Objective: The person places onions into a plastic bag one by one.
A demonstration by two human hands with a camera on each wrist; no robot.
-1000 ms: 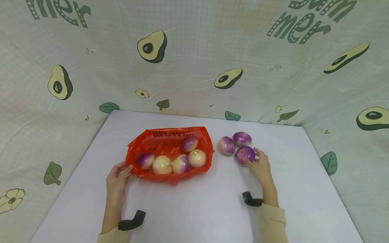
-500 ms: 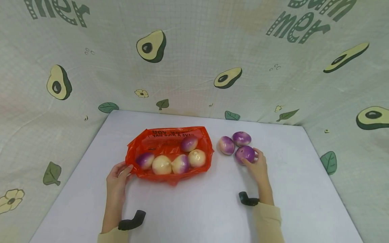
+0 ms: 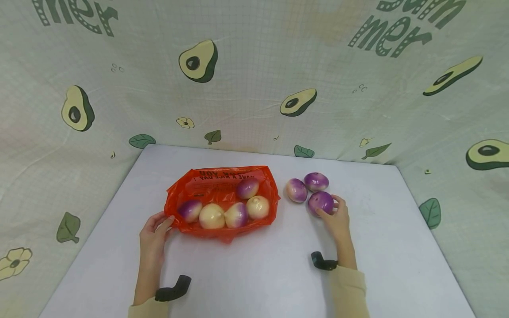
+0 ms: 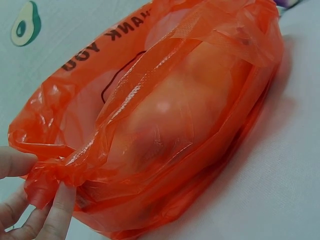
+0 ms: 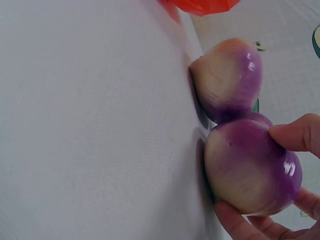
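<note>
Two hands: right hand (image 3: 338, 218) fingers around nearest onion (image 3: 320, 202), left hand (image 3: 153, 229) fingers seemingly pinching bag (image 3: 207, 187) rim.

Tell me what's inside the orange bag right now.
The orange bag holds five onions in the head view: two pale, three purple-tinged. The left hand pinches its rim. Anything beneath them is covered; the left wrist view shows only blurred shapes through plastic.
</note>
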